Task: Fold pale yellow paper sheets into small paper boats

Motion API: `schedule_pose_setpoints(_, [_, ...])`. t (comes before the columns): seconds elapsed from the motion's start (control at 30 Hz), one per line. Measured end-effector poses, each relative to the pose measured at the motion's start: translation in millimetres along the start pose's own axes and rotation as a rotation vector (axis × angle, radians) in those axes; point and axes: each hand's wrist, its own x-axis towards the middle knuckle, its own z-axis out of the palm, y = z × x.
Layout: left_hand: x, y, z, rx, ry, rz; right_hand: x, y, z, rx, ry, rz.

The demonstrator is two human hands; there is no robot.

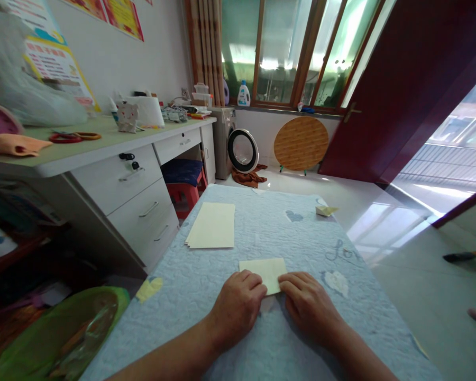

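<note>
A pale yellow sheet of paper (264, 269), which looks folded, lies on the blue quilted tablecloth (277, 227). My left hand (240, 301) grips its near left corner with curled fingers. At the near right corner, my right hand (307, 299) has its fingers closed on the same paper. The thumbs and the paper's near corners are partly hidden under the hands. Beyond and to the left rests a stack of pale yellow paper sheets (213, 226). Near the far right corner of the table sits a small folded paper boat (326, 211).
At left stands a desk (119, 138) with scissors (73, 137) and a paper roll on it. A green bin (115, 304) is beside the table's left edge. Behind are a red stool (190, 190), a washing machine with its door ajar (244, 151) and a round wooden tabletop (301, 143).
</note>
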Motion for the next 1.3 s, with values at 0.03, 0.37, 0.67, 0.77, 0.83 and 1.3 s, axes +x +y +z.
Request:
schedule_pose_setpoints(0.03, [0,-2,1,-0.032,0.029,-0.001,0,1,1,0.029,0.009,0.008])
schedule_pose_setpoints(0.37, [3,-8,-3,-0.369,0.353,0.049,-1,14,3,0.258,0.233,0.029])
schedule_pose_setpoints(0.67, [-4,6,3,0.131,0.423,0.153,2,-18,6,-0.092,0.409,-0.057])
schedule_pose_setpoints(0.77, [-6,9,4,0.083,0.351,0.131,2,-24,8,-0.1,0.381,-0.117])
schedule_pose_setpoints(0.83, [-5,9,3,-0.002,0.326,0.085,2,-25,7,-0.053,0.334,-0.145])
schedule_pose_setpoints(1.3, [-6,7,-10,-0.708,0.331,-0.113,-7,12,-3,0.42,0.25,0.05])
